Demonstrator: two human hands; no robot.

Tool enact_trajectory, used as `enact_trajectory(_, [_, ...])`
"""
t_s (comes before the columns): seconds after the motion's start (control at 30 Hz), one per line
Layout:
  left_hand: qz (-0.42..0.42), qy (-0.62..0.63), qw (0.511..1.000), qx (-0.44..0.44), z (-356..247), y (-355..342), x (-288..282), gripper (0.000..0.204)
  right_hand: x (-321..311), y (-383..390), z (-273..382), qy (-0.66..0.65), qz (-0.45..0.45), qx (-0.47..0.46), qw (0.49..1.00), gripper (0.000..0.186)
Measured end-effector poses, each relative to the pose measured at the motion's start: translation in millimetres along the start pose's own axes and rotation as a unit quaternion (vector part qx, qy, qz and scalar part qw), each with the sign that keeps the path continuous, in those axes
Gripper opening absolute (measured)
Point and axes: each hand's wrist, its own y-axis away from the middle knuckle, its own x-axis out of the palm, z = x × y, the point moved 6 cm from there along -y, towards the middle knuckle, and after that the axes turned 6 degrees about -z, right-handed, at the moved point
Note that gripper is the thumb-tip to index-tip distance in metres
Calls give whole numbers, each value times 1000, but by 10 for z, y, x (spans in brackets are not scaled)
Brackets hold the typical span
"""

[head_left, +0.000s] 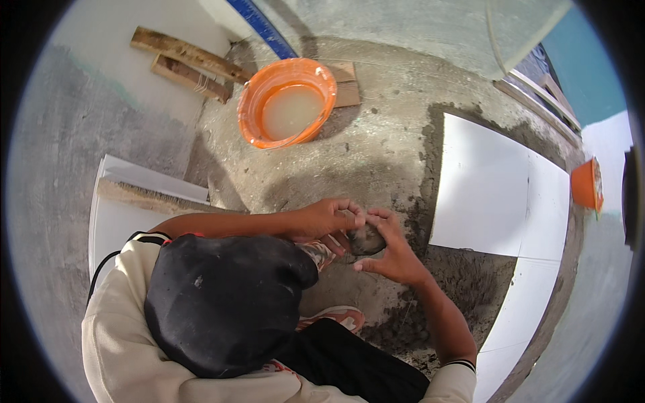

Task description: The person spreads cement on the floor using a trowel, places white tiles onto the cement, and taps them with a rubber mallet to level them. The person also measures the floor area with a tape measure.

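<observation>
My left hand reaches in from the left, its fingers bent but apart. Facing it, my right hand forms a wide curve, thumb and fingers spread. Their upper fingertips come very close together; I cannot tell if they touch. Between the hands shows a dark, greyish rounded thing; its kind, and whether either hand bears it, cannot be made out. Beside my right forearm lies dark wet mortar, and white tiles are laid along the right side.
An orange bucket of cloudy water stands ahead on the rough floor. Wood pieces and a blue straight bar lie near the wall. Loose white tiles lean at left. A small orange container sits at far right.
</observation>
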Motion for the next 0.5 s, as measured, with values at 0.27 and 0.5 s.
enact_trajectory(0.27, [28, -188, 968, 165, -185, -121, 323, 55, 208, 473, -311, -514, -77, 312, 796, 63])
enact_trajectory(0.5, [-4, -213, 968, 131, -39, -151, 117, 60, 163, 309, -295, -264, 13, 312, 913, 72])
